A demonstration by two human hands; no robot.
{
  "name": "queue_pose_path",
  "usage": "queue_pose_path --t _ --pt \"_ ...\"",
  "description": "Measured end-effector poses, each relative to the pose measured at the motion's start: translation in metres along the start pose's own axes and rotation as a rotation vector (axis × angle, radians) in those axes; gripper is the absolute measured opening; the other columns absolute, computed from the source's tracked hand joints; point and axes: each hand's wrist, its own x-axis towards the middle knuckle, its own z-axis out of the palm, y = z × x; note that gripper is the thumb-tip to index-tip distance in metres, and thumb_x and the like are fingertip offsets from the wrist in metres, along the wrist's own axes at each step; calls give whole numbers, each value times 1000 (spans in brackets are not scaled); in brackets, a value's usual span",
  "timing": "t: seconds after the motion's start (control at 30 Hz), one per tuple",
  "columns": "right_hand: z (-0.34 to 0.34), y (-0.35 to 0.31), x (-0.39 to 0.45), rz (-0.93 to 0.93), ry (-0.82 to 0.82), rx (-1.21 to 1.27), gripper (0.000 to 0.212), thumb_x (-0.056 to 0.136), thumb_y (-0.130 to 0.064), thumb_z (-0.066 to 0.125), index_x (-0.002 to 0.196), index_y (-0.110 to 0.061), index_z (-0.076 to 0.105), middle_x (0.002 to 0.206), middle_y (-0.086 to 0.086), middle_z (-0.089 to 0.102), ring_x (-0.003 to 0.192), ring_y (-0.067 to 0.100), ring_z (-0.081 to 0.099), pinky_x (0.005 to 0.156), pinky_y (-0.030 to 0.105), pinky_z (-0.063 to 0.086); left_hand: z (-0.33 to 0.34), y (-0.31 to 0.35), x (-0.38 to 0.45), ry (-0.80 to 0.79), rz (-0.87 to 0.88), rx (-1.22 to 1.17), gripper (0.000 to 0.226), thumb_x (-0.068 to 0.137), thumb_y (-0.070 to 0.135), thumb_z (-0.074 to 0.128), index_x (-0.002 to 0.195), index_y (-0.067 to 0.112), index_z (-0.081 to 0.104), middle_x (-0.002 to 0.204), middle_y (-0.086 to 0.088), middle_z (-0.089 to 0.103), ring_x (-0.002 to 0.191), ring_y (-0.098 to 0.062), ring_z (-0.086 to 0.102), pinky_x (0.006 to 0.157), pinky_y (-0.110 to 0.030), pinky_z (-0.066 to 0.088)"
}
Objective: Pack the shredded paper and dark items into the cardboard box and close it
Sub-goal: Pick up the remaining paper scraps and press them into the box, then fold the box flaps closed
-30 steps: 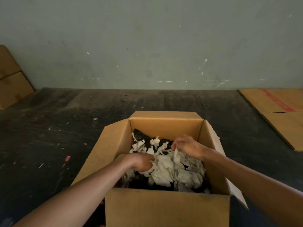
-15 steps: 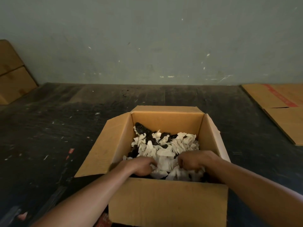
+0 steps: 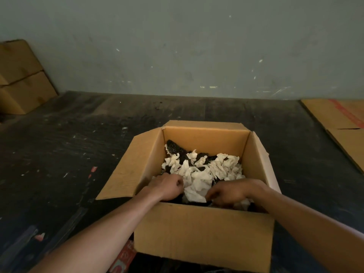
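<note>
An open cardboard box (image 3: 202, 235) stands on the dark floor in front of me, its flaps spread outward. Crumpled white shredded paper (image 3: 212, 170) fills most of it. Dark textured items (image 3: 175, 147) poke out at the back left and between the scraps. My left hand (image 3: 167, 187) is inside the box near the left wall, fingers curled on a piece of paper. My right hand (image 3: 230, 192) is at the near right of the box, fingers pressed down into the paper, their tips hidden among the scraps.
Stacked cardboard boxes (image 3: 21, 79) lean at the far left by the wall. Flattened cardboard sheets (image 3: 338, 123) with red tape lie at the right. A red-printed object (image 3: 124, 259) shows under the box's near left corner. Small scraps dot the floor.
Both hands have pulled toward the near side of the box; the right hand left the back of the pile and now presses the paper at the near right.
</note>
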Motion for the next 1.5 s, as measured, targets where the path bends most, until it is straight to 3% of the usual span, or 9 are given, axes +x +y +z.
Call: queue_pose_path --t 0.17,0.23,0.33,0.5,0.67,1.0,1.2,1.37,1.5 --pt "-48 5 -41 -47 679 313 17 101 -23 49 108 -28 63 105 -4 67 79 15 69 70 33 58 -16 0 -8 472 22 113 30 99 30 40 120 28 61 105 0 71 90 -19 65 88 -41 51" --pt "-57 23 -49 -4 1046 425 16 99 -24 52 104 -33 64 103 -6 67 85 13 67 75 35 59 -22 -4 -9 562 -21 215 38 95 24 46 131 27 55 127 -4 63 118 -24 56 100 -46 41" --pt "-43 71 -52 173 1273 620 24 96 -32 54 120 -29 57 115 0 61 95 17 62 84 41 56 -25 -14 -14 462 -141 262 66 89 16 58 150 23 32 159 -5 25 144 -30 22 111 -54 27" --pt "19 136 -51 619 982 993 50 94 -51 47 136 -23 43 121 16 55 98 32 60 88 52 51 -19 -21 -24 329 -189 195 79 93 21 53 157 24 8 166 -1 -9 150 -34 -2 119 -56 16" --pt "70 112 -73 705 742 1280 52 99 -54 38 109 -5 55 105 23 62 97 38 63 93 51 50 -20 -19 -31 316 -181 124 77 93 19 50 157 26 7 166 0 -9 151 -33 -5 120 -56 13" --pt "44 68 -138 793 1168 950 33 93 -28 58 117 -6 52 102 18 59 87 33 62 83 47 54 -14 -45 -68 278 -106 -189 77 97 39 50 157 32 3 166 3 2 151 -26 6 119 -54 20" --pt "19 0 -181 876 1262 467 54 90 -28 54 141 -20 38 135 15 50 120 38 51 103 51 32 -2 -71 -90 244 -117 -325 78 90 64 40 156 35 11 165 5 10 149 -28 16 116 -61 21" --pt "11 -64 -179 717 1314 202 60 91 -17 57 146 -22 35 137 13 49 117 36 54 88 47 44 13 -80 -108 299 -343 -533 86 88 73 42 156 31 12 165 -9 -1 149 -40 -1 118 -61 8" --pt "20 -103 -157 495 1395 159 50 94 -13 57 141 -19 39 120 10 58 90 26 60 64 37 47 16 -69 -126 386 -633 -962 111 80 69 61 156 23 -6 162 -17 -14 147 -45 -1 118 -59 12"
